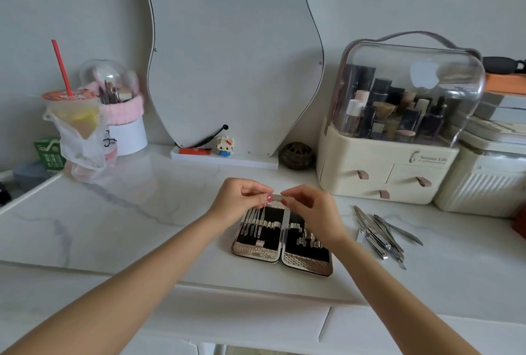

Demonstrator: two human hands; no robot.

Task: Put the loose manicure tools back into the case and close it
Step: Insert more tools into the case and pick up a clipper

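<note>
Presently: both hands, left hand [242,198] and right hand [310,206], pinch one small silver tool [277,198] above centre-frame open metallic case [281,243]; seat it squarely under an elastic loop.

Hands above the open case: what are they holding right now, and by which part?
Both hands pinch one small silvery tool, held level above the case: left hand at its left end, right hand at its right end. Its type cannot be told.

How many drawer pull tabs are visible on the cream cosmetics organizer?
3 on the cream organizer: one on the left drawer, one on the right drawer, one on the bottom drawer. Its far sides are out of view.
</note>
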